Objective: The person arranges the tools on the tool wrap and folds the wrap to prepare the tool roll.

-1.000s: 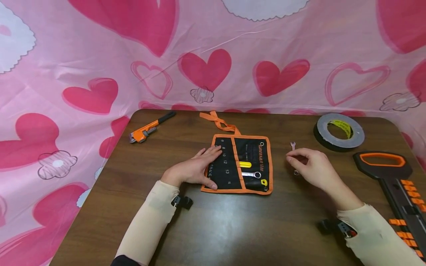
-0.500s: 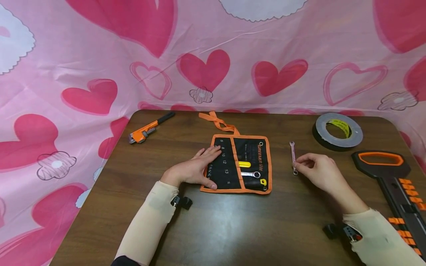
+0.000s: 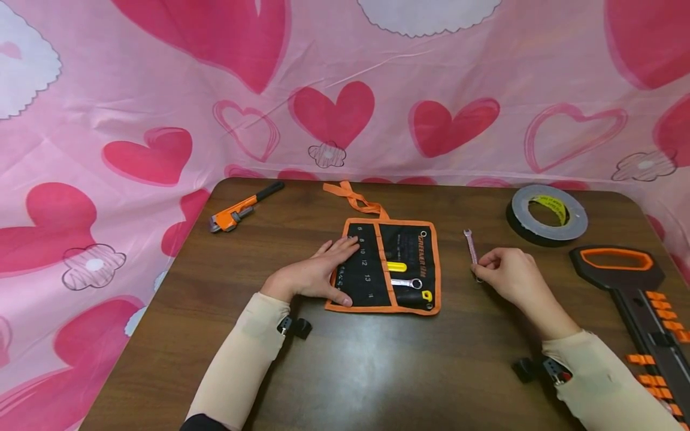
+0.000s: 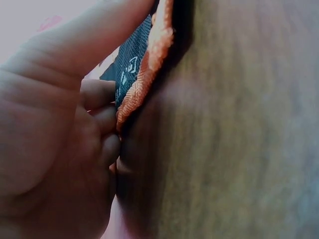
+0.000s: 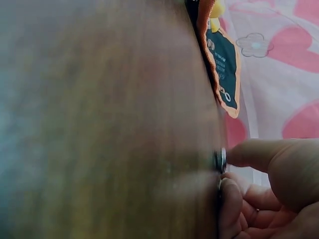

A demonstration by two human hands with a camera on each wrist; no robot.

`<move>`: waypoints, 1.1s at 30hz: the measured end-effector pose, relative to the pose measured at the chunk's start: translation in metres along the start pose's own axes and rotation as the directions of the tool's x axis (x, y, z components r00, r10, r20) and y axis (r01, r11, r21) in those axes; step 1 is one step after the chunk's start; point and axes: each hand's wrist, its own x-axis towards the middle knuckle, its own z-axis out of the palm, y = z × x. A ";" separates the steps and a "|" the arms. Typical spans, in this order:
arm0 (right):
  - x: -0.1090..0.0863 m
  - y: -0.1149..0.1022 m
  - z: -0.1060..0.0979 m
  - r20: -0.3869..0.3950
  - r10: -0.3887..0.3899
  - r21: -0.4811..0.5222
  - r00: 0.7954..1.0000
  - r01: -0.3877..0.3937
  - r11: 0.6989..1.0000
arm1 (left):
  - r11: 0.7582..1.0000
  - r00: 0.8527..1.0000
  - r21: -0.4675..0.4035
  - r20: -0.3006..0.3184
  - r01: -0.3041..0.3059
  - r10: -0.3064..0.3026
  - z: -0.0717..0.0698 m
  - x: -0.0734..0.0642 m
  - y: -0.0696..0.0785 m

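A black tool pouch (image 3: pixel 372 275) with orange edging lies unrolled on the brown table. My left hand (image 3: pixel 309 276) rests on its left side with fingers spread over the numbered pockets; in the left wrist view the thumb lies at the orange edge (image 4: pixel 149 64). Out of the pockets stick a yellow piece (image 3: pixel 397 267), a ring-ended wrench (image 3: pixel 409 283) and a yellow-tipped tool (image 3: pixel 427 296). Right of the pouch, my right hand (image 3: pixel 509 276) pinches a small combination wrench (image 3: pixel 470 245) near its ring end, low over or on the table. The wrench end (image 5: pixel 222 160) shows at thumb and fingertips.
An orange pipe wrench (image 3: pixel 237 211) lies at the back left. At the back right is a roll of grey tape (image 3: pixel 574 218), and nearer stands a black rack (image 3: pixel 641 311) with orange clips. A heart-patterned pink cloth (image 3: pixel 388 131) hangs behind the table.
My right hand uncovered the small wrench as it drew back right, then came slightly left; the wrench's open end has swung a little left. My left hand stays on the pouch.
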 end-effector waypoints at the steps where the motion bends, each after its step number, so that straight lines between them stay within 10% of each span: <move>1: 0.001 -0.001 0.000 -0.001 -0.001 -0.001 1.000 0.001 1.000 | 1.000 1.000 -0.004 0.000 -0.002 0.002 0.000 0.000 -0.001; 23: -0.006 0.012 -0.005 0.031 0.010 0.116 0.999 -0.014 0.993 | 0.999 0.999 -0.017 -0.004 -0.044 0.044 0.001 0.000 -0.003; 33: -0.006 0.017 -0.005 0.055 0.083 0.473 0.995 -0.099 0.875 | 0.999 0.999 -0.027 -0.004 -0.035 0.035 0.001 0.000 -0.004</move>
